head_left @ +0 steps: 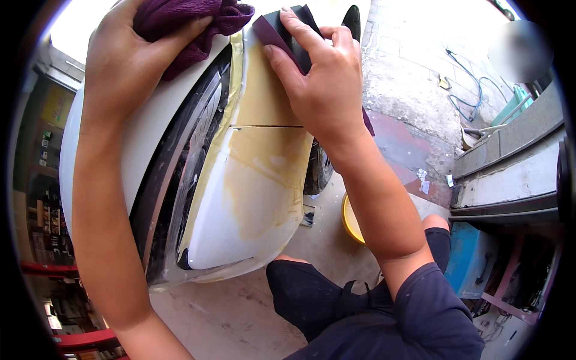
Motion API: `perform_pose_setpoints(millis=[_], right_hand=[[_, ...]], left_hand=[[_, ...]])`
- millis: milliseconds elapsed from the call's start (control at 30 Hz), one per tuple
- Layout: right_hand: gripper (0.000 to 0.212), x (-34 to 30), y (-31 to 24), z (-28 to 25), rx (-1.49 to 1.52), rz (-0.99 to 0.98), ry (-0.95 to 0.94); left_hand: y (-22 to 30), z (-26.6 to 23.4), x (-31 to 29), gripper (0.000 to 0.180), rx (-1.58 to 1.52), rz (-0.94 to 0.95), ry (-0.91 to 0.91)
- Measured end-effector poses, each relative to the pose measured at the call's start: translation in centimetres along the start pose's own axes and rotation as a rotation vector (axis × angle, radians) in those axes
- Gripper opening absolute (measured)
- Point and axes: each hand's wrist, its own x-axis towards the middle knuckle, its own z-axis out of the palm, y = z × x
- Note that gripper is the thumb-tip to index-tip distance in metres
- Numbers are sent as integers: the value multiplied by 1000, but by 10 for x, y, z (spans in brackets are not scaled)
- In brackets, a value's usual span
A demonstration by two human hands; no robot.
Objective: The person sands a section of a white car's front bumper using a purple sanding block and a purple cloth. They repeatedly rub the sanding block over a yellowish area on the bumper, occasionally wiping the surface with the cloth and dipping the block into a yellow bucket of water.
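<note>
My left hand is closed round a bunched purple cloth above the car's white bonnet. With thumb and fingers, my right hand grips a black sanding block wrapped in purple sandpaper; another purple edge pokes out by my wrist. The block lies against the car's fender, where yellowish filler covers the surface. Below a dark seam, a white bumper panel carries tan sanded patches. Masking tape borders the dark headlight. My hand hides part of the block.
A yellow bucket stands on the floor beside my leg, near the car's wheel. Further right are a blue case, a wall ledge and a coiled hose. Shelves with a red edge stand at left.
</note>
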Motion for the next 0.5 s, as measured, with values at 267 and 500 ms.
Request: perform_pose_setpoints(millis=[267, 500], right_hand=[[57, -60, -20, -27, 66, -84, -57], [57, -18, -13, -12, 31, 62, -64]], left_hand=[[3, 2, 6, 50, 24, 65, 46], [2, -7, 2, 52, 52, 24, 28]])
